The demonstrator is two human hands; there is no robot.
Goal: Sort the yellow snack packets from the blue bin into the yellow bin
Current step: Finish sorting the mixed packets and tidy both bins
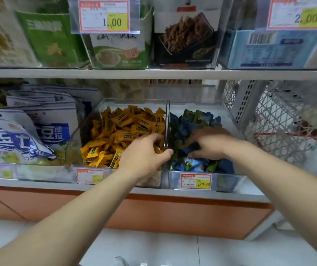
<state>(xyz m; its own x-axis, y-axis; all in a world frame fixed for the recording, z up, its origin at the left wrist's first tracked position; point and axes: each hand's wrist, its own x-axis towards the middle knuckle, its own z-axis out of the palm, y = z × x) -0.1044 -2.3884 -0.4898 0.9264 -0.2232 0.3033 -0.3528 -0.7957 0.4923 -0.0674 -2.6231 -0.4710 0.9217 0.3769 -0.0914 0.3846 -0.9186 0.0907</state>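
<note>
Two clear plastic tubs sit side by side on the shelf. The yellow bin [73, 143] is heaped w/ small yellow snack packets [123, 131], and the blue bin [228, 181] at its 3 o'clock is full of blue and green packets [192, 120]. The person's left hand [144, 156] sits at the yellow bin's 3 o'clock edge, right by the divider, fingers curled round one yellow packet [158, 148]. Prob parked there so it drops straight in. Their right hand [209, 144] is down in the blue pile w/ fingers bent in, can't tell if it's got anything. Looks like digging for strays imo, tho I see no yellow on top there.
</note>
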